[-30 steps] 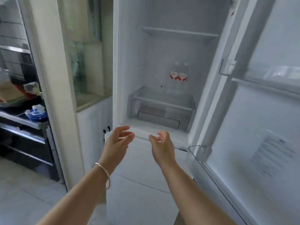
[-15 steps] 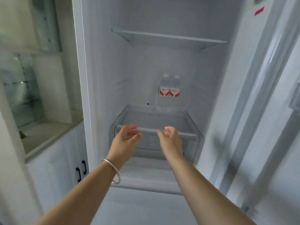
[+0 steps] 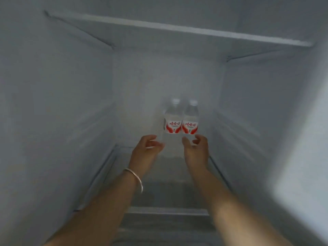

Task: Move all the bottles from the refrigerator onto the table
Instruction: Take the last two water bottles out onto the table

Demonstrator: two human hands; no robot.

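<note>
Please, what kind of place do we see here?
Most likely the inside of a refrigerator: plain white walls, a shelf across the top, and two water bottles standing at the back.

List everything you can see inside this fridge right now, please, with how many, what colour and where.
water bottles: two, clear with red and white labels, upright side by side at the back
upper shelf: one, pale, across the top
lower shelf: one, clear, under the arms
bracelet: one, silver, left wrist
left hand: one, open, just short of the left bottle
right hand: one, open, at the foot of the right bottle
</note>
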